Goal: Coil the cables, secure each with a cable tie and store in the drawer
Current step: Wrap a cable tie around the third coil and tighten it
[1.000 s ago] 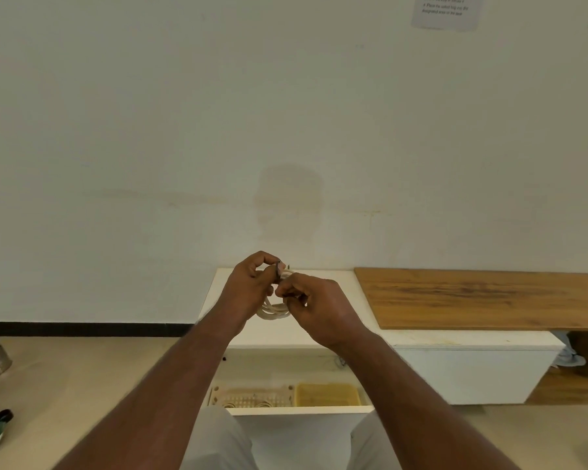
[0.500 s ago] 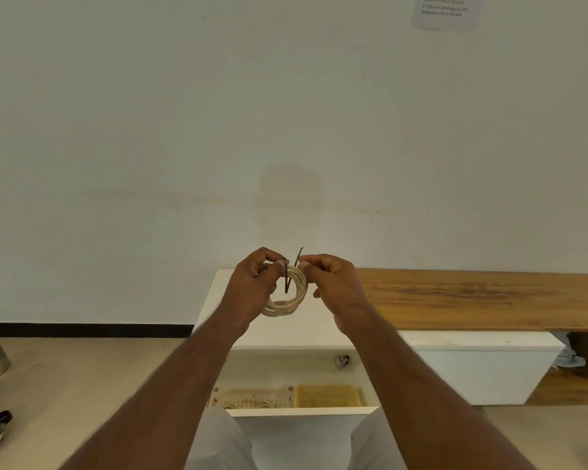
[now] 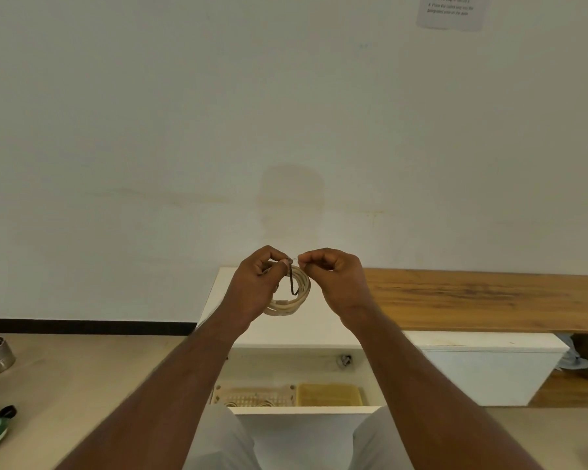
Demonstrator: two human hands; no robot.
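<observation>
Your left hand (image 3: 257,283) is gripping the coiled white cable (image 3: 291,298); your right hand (image 3: 333,276) is pinching the dark cable tie (image 3: 293,283) end. The tie is hanging upright through the coil, directly between both hands.

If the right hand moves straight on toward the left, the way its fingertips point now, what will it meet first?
Most likely the left hand. The right hand pinches the end of the dark cable tie looped around the coiled white cable, and the left fingertips sit just beyond. Depth is hard to judge.

Bare forearms, light grey trousers (image 3: 218,442)
</observation>
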